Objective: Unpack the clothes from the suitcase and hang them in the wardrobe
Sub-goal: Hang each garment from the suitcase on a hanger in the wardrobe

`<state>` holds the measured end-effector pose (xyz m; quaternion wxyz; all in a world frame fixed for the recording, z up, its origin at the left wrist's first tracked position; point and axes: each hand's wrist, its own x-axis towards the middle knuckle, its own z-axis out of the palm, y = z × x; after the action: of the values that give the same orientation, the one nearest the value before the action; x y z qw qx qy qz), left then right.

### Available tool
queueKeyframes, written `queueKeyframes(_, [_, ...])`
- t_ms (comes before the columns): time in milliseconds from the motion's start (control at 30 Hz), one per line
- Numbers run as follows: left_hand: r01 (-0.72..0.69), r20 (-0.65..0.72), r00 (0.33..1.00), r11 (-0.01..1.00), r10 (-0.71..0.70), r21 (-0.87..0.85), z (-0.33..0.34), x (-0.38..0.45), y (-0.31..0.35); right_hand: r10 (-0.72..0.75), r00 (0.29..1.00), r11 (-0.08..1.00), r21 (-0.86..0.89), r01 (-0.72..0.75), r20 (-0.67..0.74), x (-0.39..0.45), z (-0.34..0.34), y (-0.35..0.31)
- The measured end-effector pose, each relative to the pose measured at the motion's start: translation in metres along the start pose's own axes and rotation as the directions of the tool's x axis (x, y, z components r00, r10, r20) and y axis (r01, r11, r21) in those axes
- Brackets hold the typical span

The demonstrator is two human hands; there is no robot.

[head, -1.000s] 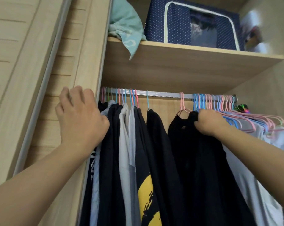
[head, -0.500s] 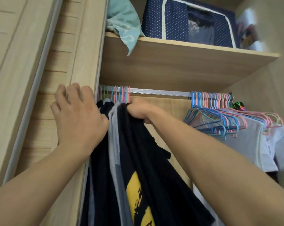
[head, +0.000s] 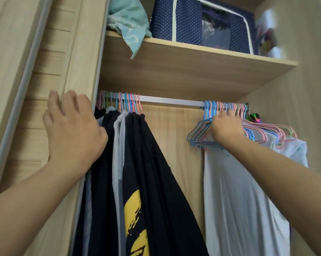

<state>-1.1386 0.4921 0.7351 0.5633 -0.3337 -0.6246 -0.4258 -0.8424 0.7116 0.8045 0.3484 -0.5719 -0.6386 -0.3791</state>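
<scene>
Closest up, the left hand is spread flat, fingers straight, pressing on the edge of the light wooden wardrobe door right beside the bunch of dark hanging clothes, one black with a yellow print, all pushed to the left end of the silver metal rail. Further in, the right hand has its fingers curled into the cluster of empty blue and pink plastic hangers at the rail's right end, next to pale grey-white shirts. Up top, the wooden shelf holds a navy polka-dot fabric storage box and a crumpled teal cloth.
</scene>
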Motion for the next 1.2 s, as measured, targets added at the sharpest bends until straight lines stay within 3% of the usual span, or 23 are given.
queueKeyframes(67, [0.003,0.006,1.000,1.000,-0.003,-0.006,0.000,-0.001,0.000,0.051,0.997,0.992,-0.118,-0.044,0.053,0.000,0.012,0.028])
queueKeyframes(167, [0.007,0.011,1.000,1.000,-0.006,-0.018,-0.001,-0.001,0.000,-0.018,0.999,0.978,-0.206,0.024,0.032,0.004,0.022,0.037])
queueKeyframes(733, [0.022,0.026,0.999,0.999,-0.021,-0.031,-0.002,-0.009,0.000,0.052,0.998,0.949,-0.314,-0.039,0.034,0.008,0.039,0.035])
queueKeyframes(800, [0.025,0.029,0.999,0.999,-0.024,-0.032,-0.002,-0.009,0.000,0.061,0.998,0.979,-0.197,-0.053,0.034,0.010,0.038,0.034])
queueKeyframes(867, [0.031,0.028,0.999,0.999,-0.030,-0.040,-0.001,-0.009,0.000,0.109,0.991,0.987,0.106,-0.117,0.079,0.015,0.036,0.029])
queueKeyframes(933, [0.036,0.022,0.999,0.998,-0.035,-0.047,0.000,-0.009,0.000,0.141,0.985,0.917,0.361,-0.168,0.100,0.021,0.032,0.020])
queueKeyframes(1067, [0.045,0.001,0.999,0.997,-0.045,-0.063,0.001,-0.010,0.001,0.156,0.987,0.887,0.443,-0.126,-0.031,0.025,0.020,-0.001])
queueKeyframes(1200, [0.051,-0.011,0.999,0.996,-0.052,-0.080,0.000,-0.010,0.000,0.170,0.984,0.869,0.479,-0.122,-0.058,0.014,0.022,-0.018])
